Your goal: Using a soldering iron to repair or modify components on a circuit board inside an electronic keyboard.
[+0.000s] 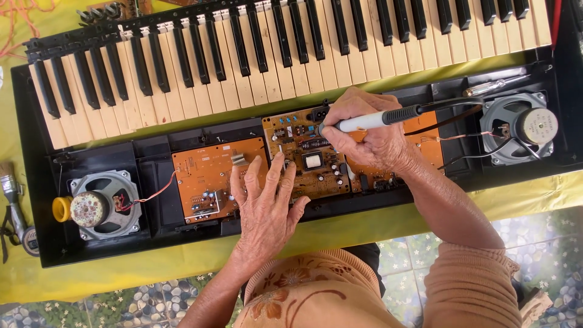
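Observation:
An opened electronic keyboard (36, 200) lies on a yellow cloth, its black-and-white keys (243, 61) toward the far side. Inside sit orange circuit boards (206, 176). My right hand (370, 133) grips a soldering iron (379, 118) with a grey and black handle, its tip down on the middle board (306, 161). My left hand (264, 206) rests flat with fingers spread over the boards' near edge, holding nothing.
A speaker (100, 203) with red wires sits at the case's left end, another speaker (522, 127) at the right. A screwdriver (495, 85) lies near the right speaker. A paintbrush (12, 188) lies on the yellow cloth (534, 191) at far left. Patterned floor shows below.

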